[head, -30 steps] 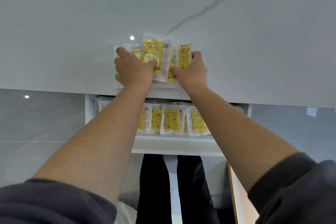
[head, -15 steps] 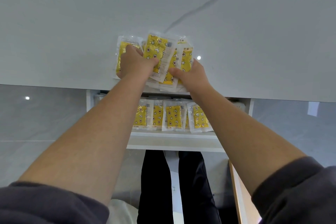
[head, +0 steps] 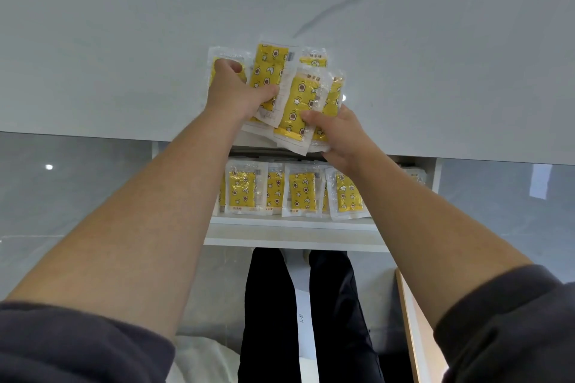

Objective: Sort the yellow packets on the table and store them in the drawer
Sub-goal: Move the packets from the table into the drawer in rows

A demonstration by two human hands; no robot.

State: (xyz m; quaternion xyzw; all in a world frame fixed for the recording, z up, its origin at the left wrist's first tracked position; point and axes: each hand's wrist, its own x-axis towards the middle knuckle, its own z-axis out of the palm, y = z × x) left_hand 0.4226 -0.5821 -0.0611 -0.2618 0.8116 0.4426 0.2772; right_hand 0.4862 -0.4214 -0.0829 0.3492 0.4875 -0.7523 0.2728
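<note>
Nearest the camera, two dark sleeves (head: 77, 348) end at bare forearms that reach forward, with black trousers (head: 270, 320) visible between them.

Beyond the trousers, the drawer (head: 289, 230) stands pulled out from under the table's near edge. A row of stored packets (head: 301, 193) lies across the drawer, side by side and partly overlapping, yellow faces up. The left forearm hides the left end of the row, and the right wrist covers part of the right end.

Above the drawer, at the middle of the near edge of the table (head: 124, 56), lies a cluster of loose packets (head: 270, 71) in an overlapping fan.

- The left hand (head: 236, 93) sits on the left side of the cluster. Its fingers curl down over the leftmost packet, and the thumb presses against the tall centre packet.
- The right hand (head: 339, 134) grips the right side of the cluster. Its thumb lies on top of the front packet, and the fingers wrap underneath (at the point where the packets overhang the table's edge).

Farther back, the glossy pale table surface carries a dark diagonal streak and three bright strip reflections near its far edge.
</note>
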